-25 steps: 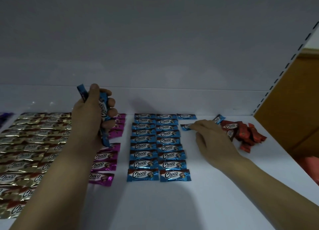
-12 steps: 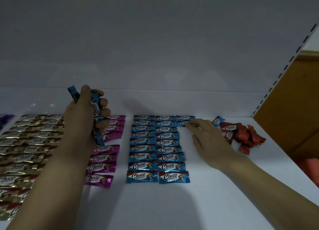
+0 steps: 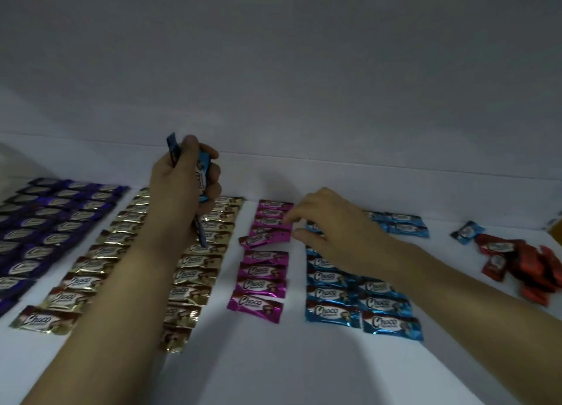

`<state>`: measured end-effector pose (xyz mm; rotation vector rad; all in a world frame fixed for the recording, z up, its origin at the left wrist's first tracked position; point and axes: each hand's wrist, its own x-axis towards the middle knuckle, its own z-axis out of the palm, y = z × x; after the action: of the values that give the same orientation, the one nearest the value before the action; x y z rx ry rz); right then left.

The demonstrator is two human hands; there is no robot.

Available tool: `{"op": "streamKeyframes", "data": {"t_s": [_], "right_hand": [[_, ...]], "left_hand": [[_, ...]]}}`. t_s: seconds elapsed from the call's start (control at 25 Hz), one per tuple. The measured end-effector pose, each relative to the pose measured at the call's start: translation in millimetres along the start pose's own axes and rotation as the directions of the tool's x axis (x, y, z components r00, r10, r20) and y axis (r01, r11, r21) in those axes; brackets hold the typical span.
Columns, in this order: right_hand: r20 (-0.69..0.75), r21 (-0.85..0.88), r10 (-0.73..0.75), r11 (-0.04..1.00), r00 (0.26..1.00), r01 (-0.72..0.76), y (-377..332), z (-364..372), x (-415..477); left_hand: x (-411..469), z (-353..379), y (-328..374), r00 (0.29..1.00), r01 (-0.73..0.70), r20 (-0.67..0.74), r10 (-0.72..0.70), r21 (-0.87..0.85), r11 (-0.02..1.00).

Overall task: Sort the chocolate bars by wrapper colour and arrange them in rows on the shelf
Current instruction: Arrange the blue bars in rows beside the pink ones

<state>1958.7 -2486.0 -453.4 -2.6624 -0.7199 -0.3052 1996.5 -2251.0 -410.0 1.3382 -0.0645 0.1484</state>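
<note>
Five colour groups on the white shelf (image 3: 273, 374): gold rows (image 3: 194, 277), purple rows (image 3: 45, 228), blue rows (image 3: 380, 304), magenta column (image 3: 261, 283), loose red pile (image 3: 523, 267). Above the gold, left hand (image 3: 179, 191) grips spare blue bars (image 3: 202, 173); right hand (image 3: 337, 228), fingers (image 3: 296, 214) spread and empty, at an askew magenta bar (image 3: 264, 240). Risk: forearms dragging laid rows crooked. Free room: front edge, blue-to-red gap.

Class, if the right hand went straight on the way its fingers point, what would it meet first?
Most likely the pink bars: the right hand points left, fingertips at that column's edge. Its height above them is unclear.
</note>
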Motion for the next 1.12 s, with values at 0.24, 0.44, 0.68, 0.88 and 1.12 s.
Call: {"op": "streamKeyframes", "data": {"t_s": [0.24,0.44,0.68,0.88,1.12], "right_hand": [[0.125,0.045,-0.028,0.999,0.992,0.023,-17,17,45],[0.155,-0.027,0.040,0.999,0.987,-0.036,-15,28,45],[0.109,0.047,0.086,0.995,0.990,-0.092,-12,26,41],[0.156,0.017,0.104,0.994,0.982,-0.108,-11,25,37],[0.157,0.033,0.091,0.995,0.983,-0.097,-14,25,35]], "left_hand": [[-2,-15,0,0.996,-0.081,0.036,0.084,-0.078,0.994],[-3,-19,2,0.993,-0.106,0.031,0.110,-0.110,0.988],[-3,-18,1,0.994,-0.107,0.017,0.110,-0.112,0.988],[-4,-17,1,0.993,-0.108,0.037,0.112,-0.104,0.989],[-3,-18,-3,0.994,-0.076,0.074,0.082,-0.085,0.994]]}}
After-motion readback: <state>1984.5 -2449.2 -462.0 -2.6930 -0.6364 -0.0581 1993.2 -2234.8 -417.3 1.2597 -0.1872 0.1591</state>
